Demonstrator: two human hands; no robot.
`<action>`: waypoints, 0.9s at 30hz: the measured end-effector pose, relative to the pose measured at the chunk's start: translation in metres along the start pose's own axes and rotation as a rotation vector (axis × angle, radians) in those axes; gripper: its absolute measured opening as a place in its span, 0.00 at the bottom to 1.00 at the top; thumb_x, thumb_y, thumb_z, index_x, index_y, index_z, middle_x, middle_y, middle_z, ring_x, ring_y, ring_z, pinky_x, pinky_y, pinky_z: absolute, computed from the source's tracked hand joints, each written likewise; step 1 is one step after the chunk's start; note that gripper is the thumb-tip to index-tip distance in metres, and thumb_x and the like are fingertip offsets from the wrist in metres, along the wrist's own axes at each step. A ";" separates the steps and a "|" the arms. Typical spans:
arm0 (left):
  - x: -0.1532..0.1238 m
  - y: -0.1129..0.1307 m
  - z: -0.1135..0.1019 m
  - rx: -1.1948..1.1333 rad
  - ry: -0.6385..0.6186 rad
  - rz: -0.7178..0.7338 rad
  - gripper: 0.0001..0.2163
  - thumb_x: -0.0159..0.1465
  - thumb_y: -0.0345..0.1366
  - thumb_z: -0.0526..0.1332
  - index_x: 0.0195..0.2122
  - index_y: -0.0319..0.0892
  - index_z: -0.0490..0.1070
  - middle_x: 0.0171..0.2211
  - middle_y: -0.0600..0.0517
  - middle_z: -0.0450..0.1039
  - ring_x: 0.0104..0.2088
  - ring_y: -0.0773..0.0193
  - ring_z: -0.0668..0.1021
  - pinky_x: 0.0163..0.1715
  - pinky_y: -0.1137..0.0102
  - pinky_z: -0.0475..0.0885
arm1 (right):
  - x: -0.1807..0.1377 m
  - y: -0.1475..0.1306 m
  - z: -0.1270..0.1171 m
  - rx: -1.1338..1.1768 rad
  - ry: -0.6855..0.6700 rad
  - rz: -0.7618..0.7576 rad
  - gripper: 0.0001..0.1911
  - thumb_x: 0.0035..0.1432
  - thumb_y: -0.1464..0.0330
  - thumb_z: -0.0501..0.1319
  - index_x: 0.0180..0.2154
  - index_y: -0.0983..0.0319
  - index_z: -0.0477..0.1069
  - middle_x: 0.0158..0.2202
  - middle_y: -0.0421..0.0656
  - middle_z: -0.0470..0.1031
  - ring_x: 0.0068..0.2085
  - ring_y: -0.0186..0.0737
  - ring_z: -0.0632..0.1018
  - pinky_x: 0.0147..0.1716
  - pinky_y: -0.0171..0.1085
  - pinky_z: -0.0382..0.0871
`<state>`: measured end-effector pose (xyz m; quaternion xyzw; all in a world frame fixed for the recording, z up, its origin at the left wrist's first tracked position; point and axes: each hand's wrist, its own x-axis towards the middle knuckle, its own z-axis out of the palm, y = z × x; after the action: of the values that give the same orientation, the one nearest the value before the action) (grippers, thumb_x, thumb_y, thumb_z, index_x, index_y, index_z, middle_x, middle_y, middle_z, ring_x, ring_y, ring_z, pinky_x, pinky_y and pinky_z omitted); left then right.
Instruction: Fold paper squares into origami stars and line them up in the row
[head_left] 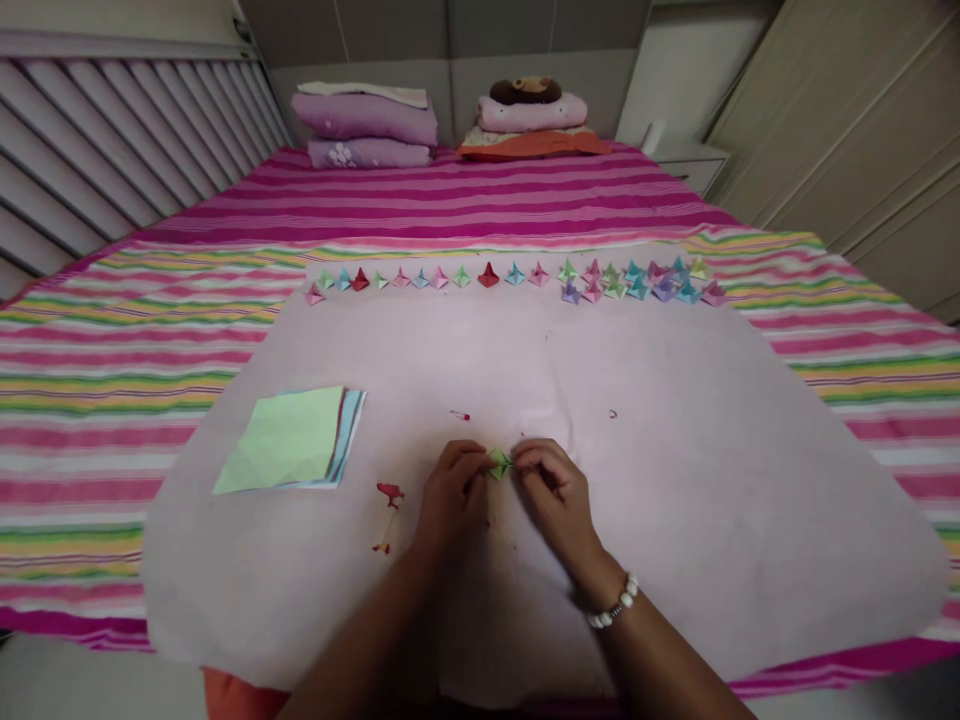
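Between my two hands is a small folded green paper piece (500, 464), shaped like the little origami pieces at the far edge. My left hand (455, 490) pinches its left side with the thumb and fingertips. From the other side, my right hand (553, 487), with a white bead bracelet (615, 603) on the wrist, pinches the right tip. Both hands rest low over the pale sheet (675, 480). Left of them lies a stack of square paper (289, 440), light green on top, with blue, red and white edges showing beneath.
Small folded paper pieces (488, 275) in several colours line the sheet's far edge, doubled up at the right. Red scraps (390, 493) lie left of my hands; a small red-tipped bit (460, 415) lies beyond them. Folded bedding (367, 125) and a pillow pile (532, 125) stand at the back.
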<state>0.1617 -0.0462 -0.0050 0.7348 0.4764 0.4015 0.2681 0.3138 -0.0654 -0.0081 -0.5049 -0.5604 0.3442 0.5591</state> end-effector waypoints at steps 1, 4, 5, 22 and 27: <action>0.000 0.001 0.000 0.031 -0.013 -0.009 0.12 0.59 0.24 0.52 0.36 0.41 0.72 0.41 0.48 0.70 0.41 0.63 0.75 0.42 0.67 0.70 | 0.000 0.000 0.000 0.000 -0.001 -0.001 0.09 0.54 0.75 0.55 0.28 0.58 0.70 0.35 0.43 0.71 0.39 0.42 0.73 0.38 0.40 0.66; -0.001 0.005 0.002 0.108 -0.042 -0.027 0.12 0.59 0.24 0.51 0.37 0.41 0.72 0.42 0.47 0.70 0.41 0.63 0.75 0.41 0.67 0.71 | 0.000 0.001 0.000 0.003 -0.002 -0.011 0.10 0.54 0.76 0.55 0.28 0.58 0.70 0.36 0.43 0.71 0.39 0.41 0.73 0.39 0.40 0.66; -0.001 0.006 0.003 0.130 -0.048 -0.027 0.12 0.60 0.25 0.51 0.38 0.41 0.72 0.42 0.47 0.70 0.40 0.62 0.75 0.41 0.67 0.71 | 0.000 0.001 0.000 0.005 -0.002 -0.016 0.10 0.54 0.76 0.54 0.28 0.58 0.71 0.36 0.43 0.71 0.39 0.41 0.73 0.40 0.40 0.66; 0.005 -0.007 0.012 0.254 -0.054 -0.034 0.07 0.61 0.31 0.53 0.34 0.45 0.71 0.41 0.49 0.71 0.31 0.66 0.77 0.31 0.72 0.72 | 0.003 0.007 0.009 -0.095 0.018 -0.057 0.08 0.51 0.77 0.54 0.28 0.59 0.65 0.29 0.40 0.67 0.30 0.38 0.70 0.28 0.34 0.63; 0.005 -0.014 0.014 0.172 -0.046 -0.050 0.08 0.62 0.32 0.52 0.35 0.44 0.71 0.42 0.48 0.70 0.29 0.66 0.77 0.31 0.71 0.73 | 0.008 0.001 -0.003 -0.266 -0.134 -0.146 0.09 0.55 0.77 0.53 0.29 0.59 0.66 0.29 0.41 0.67 0.30 0.38 0.70 0.28 0.34 0.63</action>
<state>0.1679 -0.0364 -0.0213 0.7522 0.5209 0.3353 0.2247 0.3175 -0.0583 -0.0068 -0.5084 -0.6721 0.2585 0.4722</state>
